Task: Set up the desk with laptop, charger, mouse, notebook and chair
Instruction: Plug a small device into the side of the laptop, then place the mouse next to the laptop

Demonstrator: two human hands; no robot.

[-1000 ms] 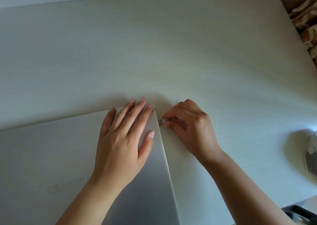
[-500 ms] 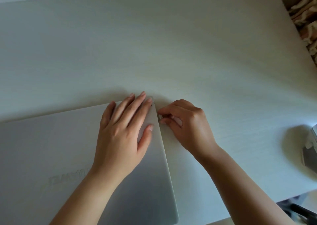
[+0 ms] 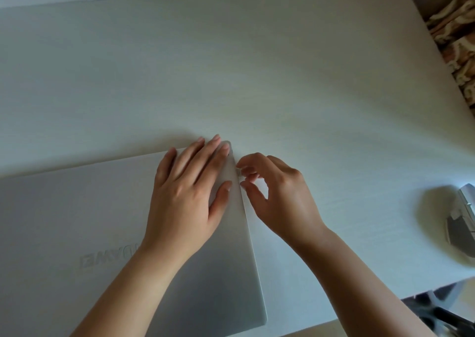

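On the desk [image 3: 257,66], left hand [image 3: 190,195] lies flat on the closed laptop [image 3: 77,208] — right hand [image 3: 277,197], fingers loosely curled, beside its edge.

On the pale bench [image 3: 282,79], the left hand [image 3: 187,197] lies flat with straight fingers on the closed silver laptop [image 3: 77,221] near its far right corner, while the right hand [image 3: 277,195], fingers curled, touches a small plug [image 3: 238,173] at the laptop's right edge.
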